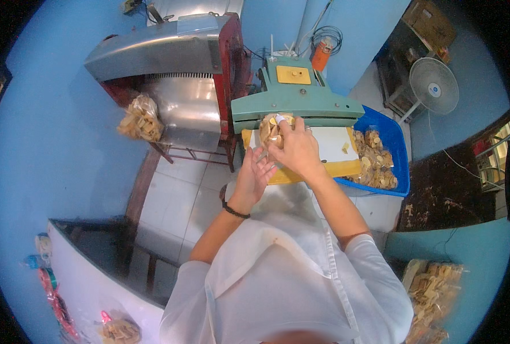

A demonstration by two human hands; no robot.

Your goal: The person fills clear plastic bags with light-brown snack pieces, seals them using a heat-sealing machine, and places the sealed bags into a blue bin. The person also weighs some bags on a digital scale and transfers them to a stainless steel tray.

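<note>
A clear plastic bag of light brown chips with a yellow label is at the jaw of a green bag-sealing machine, over its white and yellow shelf. My right hand grips the bag from above, its fingers on the label side; a ring shows on one finger. My left hand, with a dark bracelet at the wrist, is below the bag, palm up and fingers apart, close to its lower end. Whether its fingertips touch the bag is hard to tell. A small yellowish scrap lies on the shelf.
A blue bin holding several bags of chips stands right of the sealer. A metal chute machine with another chip bag is at the left. More bags lie lower right. A fan stands at the upper right.
</note>
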